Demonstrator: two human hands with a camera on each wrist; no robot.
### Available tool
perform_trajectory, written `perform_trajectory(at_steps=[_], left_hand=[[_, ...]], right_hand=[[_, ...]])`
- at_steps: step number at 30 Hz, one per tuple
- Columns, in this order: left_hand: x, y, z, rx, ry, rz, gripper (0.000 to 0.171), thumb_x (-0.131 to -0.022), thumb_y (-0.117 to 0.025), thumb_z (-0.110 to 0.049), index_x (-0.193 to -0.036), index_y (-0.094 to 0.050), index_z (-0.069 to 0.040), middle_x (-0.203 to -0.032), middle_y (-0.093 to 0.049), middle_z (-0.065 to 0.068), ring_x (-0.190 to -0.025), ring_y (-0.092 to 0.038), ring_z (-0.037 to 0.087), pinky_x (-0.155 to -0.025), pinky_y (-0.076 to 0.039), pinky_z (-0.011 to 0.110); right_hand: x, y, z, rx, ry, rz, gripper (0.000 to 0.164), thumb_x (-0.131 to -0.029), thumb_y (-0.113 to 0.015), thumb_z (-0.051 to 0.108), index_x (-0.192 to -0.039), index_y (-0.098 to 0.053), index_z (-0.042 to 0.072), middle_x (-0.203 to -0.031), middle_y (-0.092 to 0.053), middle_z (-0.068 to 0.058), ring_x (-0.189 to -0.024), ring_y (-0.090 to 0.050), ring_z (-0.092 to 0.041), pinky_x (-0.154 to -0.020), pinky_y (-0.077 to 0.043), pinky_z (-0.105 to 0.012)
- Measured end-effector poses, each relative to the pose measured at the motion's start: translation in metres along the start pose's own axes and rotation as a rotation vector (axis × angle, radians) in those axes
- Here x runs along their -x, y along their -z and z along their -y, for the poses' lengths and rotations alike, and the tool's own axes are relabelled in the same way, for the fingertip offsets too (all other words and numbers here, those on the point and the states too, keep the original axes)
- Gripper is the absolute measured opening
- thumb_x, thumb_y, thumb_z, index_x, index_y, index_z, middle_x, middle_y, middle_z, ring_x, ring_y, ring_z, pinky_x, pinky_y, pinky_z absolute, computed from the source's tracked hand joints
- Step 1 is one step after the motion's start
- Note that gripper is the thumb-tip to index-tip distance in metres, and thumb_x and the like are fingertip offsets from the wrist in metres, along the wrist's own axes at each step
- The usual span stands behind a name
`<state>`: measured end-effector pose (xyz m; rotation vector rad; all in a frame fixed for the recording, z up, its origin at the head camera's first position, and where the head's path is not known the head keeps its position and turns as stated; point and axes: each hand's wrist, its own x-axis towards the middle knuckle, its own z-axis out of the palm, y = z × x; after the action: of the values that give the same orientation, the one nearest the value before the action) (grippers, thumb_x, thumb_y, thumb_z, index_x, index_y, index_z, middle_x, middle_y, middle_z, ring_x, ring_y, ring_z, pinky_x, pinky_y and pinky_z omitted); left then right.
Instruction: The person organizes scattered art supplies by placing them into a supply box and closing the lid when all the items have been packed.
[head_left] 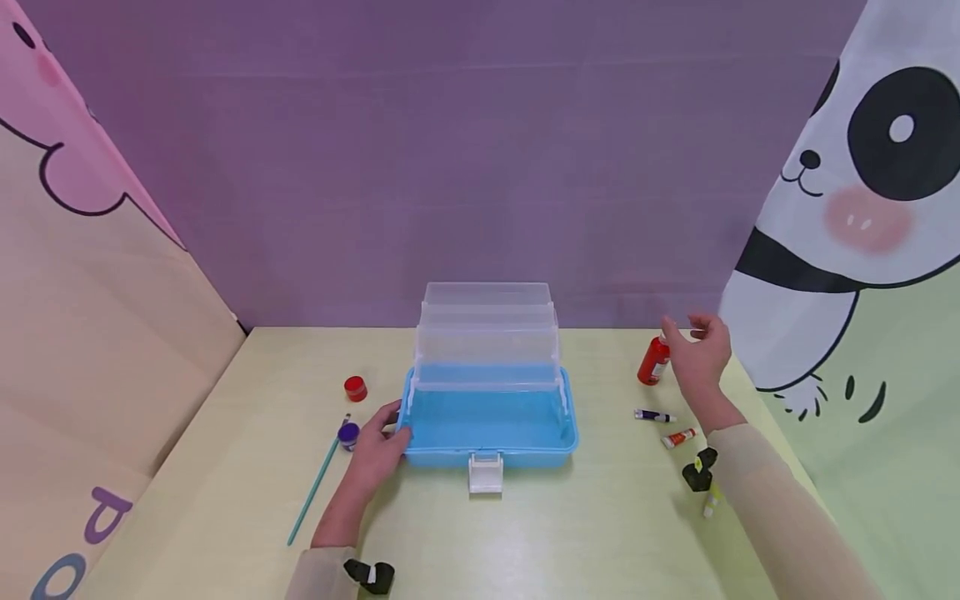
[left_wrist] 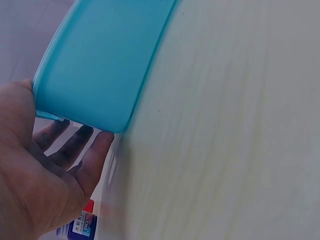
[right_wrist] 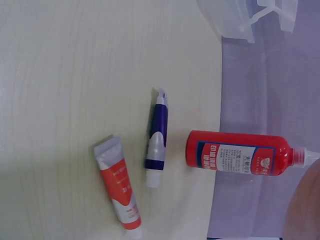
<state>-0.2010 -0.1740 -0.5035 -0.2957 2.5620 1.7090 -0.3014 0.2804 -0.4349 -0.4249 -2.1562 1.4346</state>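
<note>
A light-blue plastic box (head_left: 442,458) with a raised clear lid (head_left: 486,346) and a white front latch (head_left: 486,473) stands mid-table. My left hand (head_left: 377,454) grips its left end; in the left wrist view the thumb is at the rim and the fingers (left_wrist: 95,160) curl against the end wall. At the far right, my right hand (head_left: 701,354) is beside the top of an upright red bottle (head_left: 651,367), thumb and fingers spread apart. In the right wrist view, the thumb (right_wrist: 304,205) comes close to the bottle's white nozzle (right_wrist: 302,157).
Left of the box are a red-lidded jar (head_left: 356,388), a purple-lidded jar (head_left: 348,435) and a teal paintbrush (head_left: 317,483). Near my right arm lie a dark-purple and silver paint tube (head_left: 654,416), an orange-red tube (head_left: 679,438) and a yellow tube (head_left: 711,502). Behind the table hangs a purple cloth (head_left: 487,167).
</note>
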Motion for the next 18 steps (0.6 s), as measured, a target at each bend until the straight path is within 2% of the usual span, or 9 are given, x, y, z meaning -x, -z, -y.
perform_trajectory(at_steps=[5,8,12,18], left_hand=[[0.002,0.0,-0.001,0.008,-0.003,0.006,0.052,-0.095,-0.054,-0.014,-0.145,-0.042,-0.012,-0.134,-0.049,0.018,-0.105,-0.054,0.033,-0.077,-0.054,0.032],[0.002,0.0,-0.001,0.016,-0.002,0.003,0.052,-0.095,-0.055,-0.014,-0.145,-0.042,-0.013,-0.134,-0.049,0.017,-0.104,-0.054,0.032,-0.076,-0.054,0.032],[0.002,0.002,0.0,0.023,-0.012,0.0,0.051,-0.095,-0.055,-0.014,-0.145,-0.043,-0.014,-0.134,-0.049,0.017,-0.105,-0.054,0.033,-0.077,-0.054,0.034],[0.0,0.003,0.004,0.04,-0.019,0.009,0.05,-0.095,-0.055,-0.015,-0.144,-0.044,-0.014,-0.133,-0.049,0.017,-0.107,-0.055,0.033,-0.078,-0.054,0.034]], right_hand=[[-0.003,-0.001,-0.007,-0.033,-0.136,0.029,0.067,-0.087,-0.066,0.051,-0.134,-0.047,0.009,-0.135,-0.048,-0.007,-0.118,-0.041,-0.02,-0.089,-0.043,-0.029],[-0.005,-0.002,-0.012,-0.044,-0.183,0.051,0.068,-0.086,-0.067,0.051,-0.135,-0.046,0.008,-0.136,-0.046,-0.008,-0.118,-0.039,-0.02,-0.089,-0.043,-0.028],[-0.006,-0.007,-0.02,-0.031,-0.189,0.067,0.067,-0.085,-0.069,0.05,-0.131,-0.048,0.007,-0.132,-0.047,-0.007,-0.114,-0.04,-0.019,-0.087,-0.042,-0.028],[-0.005,-0.012,-0.031,0.041,-0.132,0.061,0.063,-0.084,-0.071,0.046,-0.126,-0.052,0.004,-0.124,-0.052,-0.008,-0.107,-0.045,-0.021,-0.081,-0.042,-0.028]])
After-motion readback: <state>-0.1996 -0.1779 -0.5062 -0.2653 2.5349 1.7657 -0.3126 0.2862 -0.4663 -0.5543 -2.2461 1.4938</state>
